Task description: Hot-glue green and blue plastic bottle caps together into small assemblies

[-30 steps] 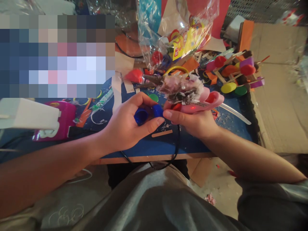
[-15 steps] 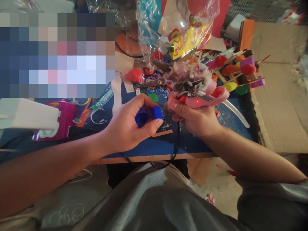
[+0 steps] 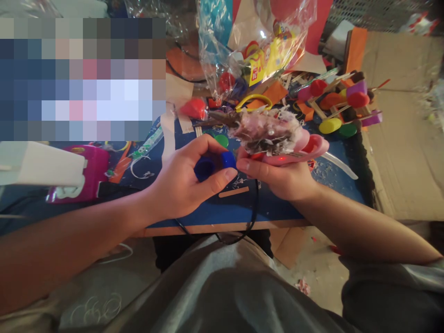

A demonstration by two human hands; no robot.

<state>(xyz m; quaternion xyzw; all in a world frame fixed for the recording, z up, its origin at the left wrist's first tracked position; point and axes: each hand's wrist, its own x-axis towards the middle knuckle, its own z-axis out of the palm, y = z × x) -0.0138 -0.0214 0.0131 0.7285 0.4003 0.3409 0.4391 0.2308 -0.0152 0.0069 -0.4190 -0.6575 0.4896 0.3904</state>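
My left hand (image 3: 185, 178) is closed, thumb and fingers pinching a small blue plastic cap (image 3: 228, 159). A second, darker blue cap-like piece (image 3: 204, 169) shows inside the curl of its fingers. My right hand (image 3: 286, 178) is wrapped round a pink glue gun (image 3: 277, 159) with a lit red light. Matted pale and grey shreds (image 3: 268, 132) cover much of the gun's upper side. A black cord (image 3: 255, 203) hangs below it. The gun's tip is not clearly visible; my right fingertips are close beside the blue cap.
Yellow-handled scissors (image 3: 255, 101) lie behind the gun. A green cap (image 3: 221, 140) and a wooden stick (image 3: 234, 192) rest on the blue table (image 3: 208, 206). Stick-and-cap constructions (image 3: 342, 99) stand right. Further back is a clear plastic bag (image 3: 215, 51). A magenta socket block (image 3: 95, 169) is at left.
My right hand and the glue gun have moved slightly down and left, closer to the blue cap. The yellow scissors handle has come into sight behind. My left hand has hardly moved.
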